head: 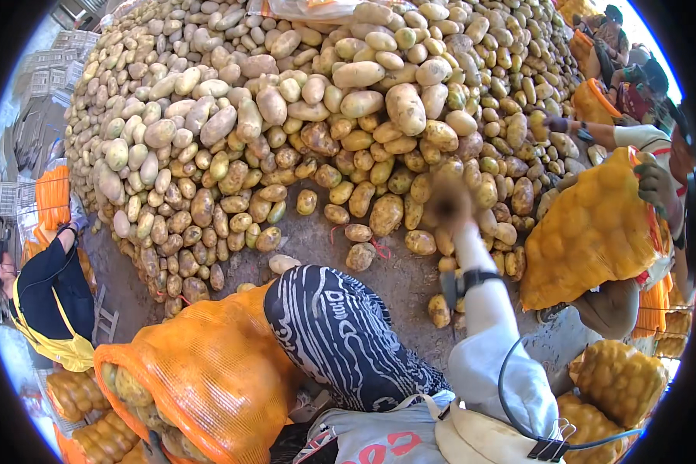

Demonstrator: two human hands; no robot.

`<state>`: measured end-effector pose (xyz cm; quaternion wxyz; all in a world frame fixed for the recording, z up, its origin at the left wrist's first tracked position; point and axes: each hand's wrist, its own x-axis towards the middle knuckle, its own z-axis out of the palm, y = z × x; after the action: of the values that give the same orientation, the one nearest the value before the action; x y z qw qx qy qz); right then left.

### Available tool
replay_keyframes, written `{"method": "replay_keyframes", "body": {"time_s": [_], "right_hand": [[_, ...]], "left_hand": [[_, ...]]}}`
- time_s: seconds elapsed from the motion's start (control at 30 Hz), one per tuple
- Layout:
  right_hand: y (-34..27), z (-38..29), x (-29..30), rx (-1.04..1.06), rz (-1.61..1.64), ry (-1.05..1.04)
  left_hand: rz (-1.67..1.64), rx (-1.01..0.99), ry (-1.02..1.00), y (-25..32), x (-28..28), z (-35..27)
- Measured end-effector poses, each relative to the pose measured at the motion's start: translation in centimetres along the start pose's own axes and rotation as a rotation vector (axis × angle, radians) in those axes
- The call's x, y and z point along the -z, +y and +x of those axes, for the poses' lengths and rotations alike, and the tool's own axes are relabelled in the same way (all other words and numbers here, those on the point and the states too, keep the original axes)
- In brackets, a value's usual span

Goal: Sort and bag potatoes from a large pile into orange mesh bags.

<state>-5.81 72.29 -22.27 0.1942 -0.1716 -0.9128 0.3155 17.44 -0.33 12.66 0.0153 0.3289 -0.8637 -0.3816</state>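
Observation:
My right hand (453, 200), dark and badly blurred, is over the near edge of a large potato heap (301, 110). I cannot make out whether it holds a potato. A dark band with a device (478, 279) is strapped around that forearm. At the lower left, an orange mesh bag (220, 354) with potatoes inside leans against my patterned trouser leg (330, 325). Its mouth faces left. Only a dark finger of my left hand (154, 448) shows at the mouth's lower rim; the remainder of the hand is hidden, so its grip is unclear.
A co-worker's gloved hand (655, 184) holds a full mesh bag (591, 232) at the right. Another person (52, 290) bends at the left beside orange bags (52, 200). Filled bags (620, 380) stand behind me. Loose potatoes (361, 256) lie on the dirt floor (301, 232).

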Motion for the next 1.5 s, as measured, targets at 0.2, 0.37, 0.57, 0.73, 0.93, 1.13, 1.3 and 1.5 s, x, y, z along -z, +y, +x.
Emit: {"method": "replay_keyframes", "body": {"time_s": [0.2,0.37,0.57,0.73,0.93,1.13,1.3,1.5], "right_hand": [[-2.8,15.8,2.4,-0.197,-0.451,-0.187],[5.4,18.0,-1.9,0.073,-0.878,-0.482],[14.1,18.0,1.8,0.178,0.020,-0.097],[-3.9,4.2,-0.7,-0.782,1.147,-0.402],[-22.2,2.2,8.0,-0.184,1.334,-0.590],[-54.0,-13.1,16.1,0.684,0.738,-1.081],[-64.4,-25.1,14.9,0.961,-0.136,-1.342],[-64.6,-27.3,12.1,1.422,-0.211,-1.208]], "left_hand": [[-0.026,0.135,0.057,2.4,-1.7,-5.4],[-0.172,0.215,0.089,4.0,-2.3,-9.8],[-0.602,0.191,0.142,1.5,-4.4,-8.7],[-0.715,0.237,0.251,1.0,-4.6,-12.2],[-1.421,0.134,-0.035,-0.7,-4.9,-12.4],[-1.481,0.128,0.024,-1.0,-5.6,-11.9],[-1.135,-0.106,0.276,-2.2,-5.2,-12.3],[-1.297,-0.096,0.229,-1.5,-2.9,-12.6]]}}
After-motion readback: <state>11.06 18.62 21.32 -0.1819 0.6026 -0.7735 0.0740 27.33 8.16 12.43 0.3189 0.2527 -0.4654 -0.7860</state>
